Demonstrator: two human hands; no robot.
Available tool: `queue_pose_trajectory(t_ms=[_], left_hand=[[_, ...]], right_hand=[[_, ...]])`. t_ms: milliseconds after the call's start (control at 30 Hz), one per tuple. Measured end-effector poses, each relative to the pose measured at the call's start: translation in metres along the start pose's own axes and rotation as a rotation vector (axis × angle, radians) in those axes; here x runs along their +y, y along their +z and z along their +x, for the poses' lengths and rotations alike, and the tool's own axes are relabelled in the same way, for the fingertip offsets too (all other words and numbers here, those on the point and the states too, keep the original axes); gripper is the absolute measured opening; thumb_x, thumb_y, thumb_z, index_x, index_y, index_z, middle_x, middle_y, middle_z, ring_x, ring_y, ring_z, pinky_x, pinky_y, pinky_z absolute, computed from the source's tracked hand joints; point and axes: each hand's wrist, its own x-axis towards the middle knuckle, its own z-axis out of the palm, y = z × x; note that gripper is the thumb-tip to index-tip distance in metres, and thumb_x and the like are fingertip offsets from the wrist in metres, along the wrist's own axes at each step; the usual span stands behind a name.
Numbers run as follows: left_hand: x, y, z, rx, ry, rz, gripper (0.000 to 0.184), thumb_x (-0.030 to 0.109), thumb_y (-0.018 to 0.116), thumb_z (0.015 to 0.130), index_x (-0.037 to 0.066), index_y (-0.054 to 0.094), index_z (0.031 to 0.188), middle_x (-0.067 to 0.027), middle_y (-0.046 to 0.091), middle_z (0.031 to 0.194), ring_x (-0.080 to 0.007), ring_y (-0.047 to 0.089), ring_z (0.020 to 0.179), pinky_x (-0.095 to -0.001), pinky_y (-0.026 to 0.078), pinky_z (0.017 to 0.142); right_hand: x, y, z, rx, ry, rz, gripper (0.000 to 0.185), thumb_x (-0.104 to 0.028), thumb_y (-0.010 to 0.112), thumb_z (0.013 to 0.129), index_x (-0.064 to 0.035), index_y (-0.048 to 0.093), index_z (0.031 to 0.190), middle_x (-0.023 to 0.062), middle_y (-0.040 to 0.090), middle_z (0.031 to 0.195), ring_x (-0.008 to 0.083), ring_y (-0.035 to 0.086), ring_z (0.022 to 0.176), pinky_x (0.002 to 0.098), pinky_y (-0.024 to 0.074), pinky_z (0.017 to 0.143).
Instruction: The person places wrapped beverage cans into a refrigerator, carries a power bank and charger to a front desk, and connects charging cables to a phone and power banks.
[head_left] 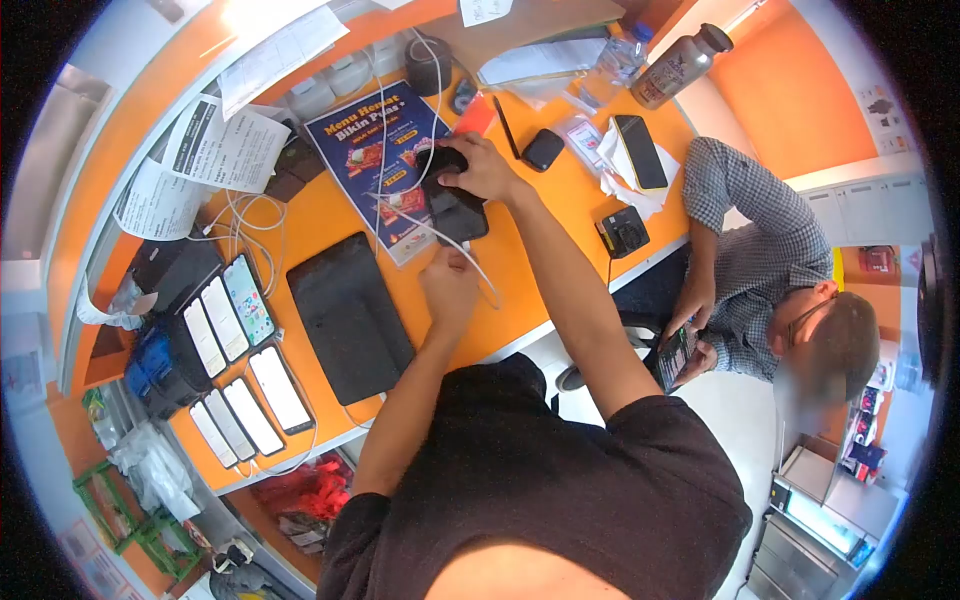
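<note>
A dark phone [459, 217] lies over the lower right part of a blue menu sheet [365, 150] on the orange desk. My right hand [482, 170] grips the upper end of the phone, its fingers curled round a black part there. My left hand [449, 285] pinches the plug of a white cable [440, 232] at the phone's lower edge. Whether the plug is fully in the phone cannot be made out. To the left of my left hand lies a black laptop-like slab [350, 318].
Several lit phones, one showing app icons [248, 300], lie at the desk's left. On the right are a camera [622, 232], a black-screened phone [640, 152], a black puck [543, 150] and a metal bottle [682, 66]. A seated person [760, 270] holds a phone.
</note>
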Motion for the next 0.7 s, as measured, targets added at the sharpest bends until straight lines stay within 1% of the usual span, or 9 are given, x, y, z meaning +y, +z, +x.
queue_pose_trajectory(t_ms=[67,167,267,367,467,567,667,700], left_hand=[[0.0081,-0.0041,-0.0004,-0.038,-0.017,0.078,0.014,0.011,0.069,0.076,-0.002,0.064,0.077,-0.0143,0.066,0.067,-0.0265,0.067,0.061,-0.0355,0.051,0.057],[0.0062,-0.0032,0.0004,-0.027,0.075,0.158,0.015,0.013,0.069,0.077,-0.001,0.065,0.079,-0.0135,0.067,0.069,-0.0274,0.067,0.062,-0.036,0.052,0.059],[-0.0001,0.0023,0.0019,0.017,0.115,0.178,0.016,0.015,0.069,0.078,0.0,0.065,0.078,-0.0135,0.066,0.068,-0.0283,0.066,0.062,-0.0372,0.051,0.059],[0.0003,-0.0001,0.0008,0.009,0.121,0.166,0.016,0.016,0.068,0.079,0.0,0.066,0.078,-0.0147,0.065,0.066,-0.0293,0.065,0.061,-0.0378,0.05,0.057],[0.0064,-0.002,0.0001,0.021,0.129,0.15,0.017,0.016,0.068,0.079,0.0,0.065,0.076,-0.0153,0.064,0.065,-0.0296,0.065,0.059,-0.0383,0.049,0.056],[0.0021,-0.0004,0.0019,0.024,0.148,0.2,0.016,0.015,0.068,0.079,0.0,0.064,0.075,-0.0152,0.064,0.065,-0.0287,0.065,0.059,-0.0376,0.049,0.055],[0.0048,-0.0029,0.0008,0.013,0.139,0.131,0.015,0.013,0.068,0.078,-0.001,0.064,0.075,-0.0152,0.064,0.065,-0.0277,0.064,0.058,-0.037,0.049,0.054],[0.0032,-0.0023,0.0009,0.026,0.162,0.142,0.014,0.013,0.068,0.078,-0.001,0.064,0.075,-0.0152,0.064,0.065,-0.0274,0.064,0.058,-0.0367,0.049,0.054]], right_hand=[[0.0023,0.0024,0.0007,-0.005,-0.006,-0.007,0.064,-0.031,0.077,0.066,-0.0119,0.056,0.124,0.017,0.053,0.119,0.0344,0.048,0.116,0.0395,0.0374,0.102],[0.0039,0.006,0.0017,-0.006,0.035,-0.034,0.064,-0.03,0.077,0.067,-0.0119,0.056,0.125,0.0165,0.052,0.12,0.034,0.048,0.116,0.0398,0.038,0.102],[0.005,0.0063,0.0013,-0.002,0.018,-0.03,0.062,-0.029,0.077,0.068,-0.012,0.057,0.124,0.0172,0.052,0.12,0.0344,0.048,0.116,0.0397,0.0384,0.101],[0.0027,0.0051,0.0007,-0.004,0.01,-0.058,0.061,-0.028,0.077,0.068,-0.0124,0.057,0.123,0.0176,0.052,0.119,0.0348,0.049,0.115,0.0398,0.0394,0.101],[0.0042,0.0036,0.0025,-0.018,-0.032,-0.016,0.061,-0.027,0.077,0.068,-0.0123,0.057,0.123,0.0179,0.052,0.118,0.0355,0.05,0.113,0.04,0.0402,0.1],[0.0058,0.0058,0.0022,0.006,-0.057,-0.072,0.062,-0.027,0.077,0.067,-0.0108,0.056,0.124,0.0181,0.053,0.117,0.0358,0.051,0.112,0.0402,0.0411,0.099],[0.0049,0.0074,0.0035,-0.063,0.027,-0.035,0.065,-0.035,0.075,0.067,-0.0136,0.055,0.126,0.0171,0.05,0.126,0.0376,0.045,0.119,0.0445,0.0372,0.102],[0.0044,0.0081,0.0034,-0.053,0.031,-0.05,0.064,-0.032,0.075,0.068,-0.0126,0.055,0.125,0.0174,0.051,0.123,0.0369,0.047,0.117,0.0432,0.0379,0.101]])
